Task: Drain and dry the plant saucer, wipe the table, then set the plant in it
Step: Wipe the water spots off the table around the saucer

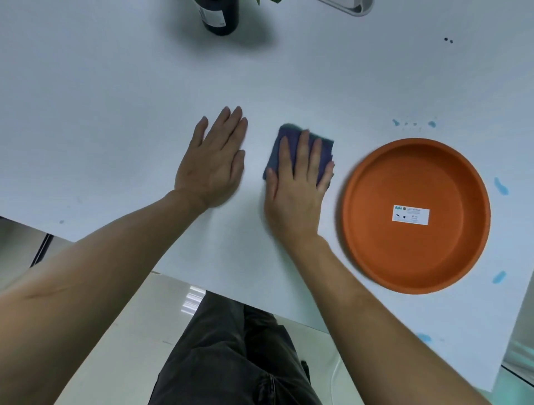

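At the centre of the frame the right hand (297,185) lies flat, palm down, on a folded dark blue cloth (300,153), its straight fingers pressing the cloth onto the white table (115,101); the cloth's far edge looks blurred; nothing is curled round it. Just to the left, apart from the cloth, the left hand (215,162) rests open and flat on the bare tabletop, fingers straight and close together, holding nothing; both bare forearms reach in from the lower edge. To the right of the cloth, near but not touching it, sits a round orange plastic plant saucer (416,162), upright, with a small white label (410,214) stuck to its floor; pale blue wet smears (501,186) dot the table above, right of and below the saucer. At the top centre stands a dark bottle (219,17), cut off by the frame, with a trace of green leaf (268,2) beside it; a grey rimmed object (354,6) shows at the top right. Dark trousers (225,355) fill the bottom centre.
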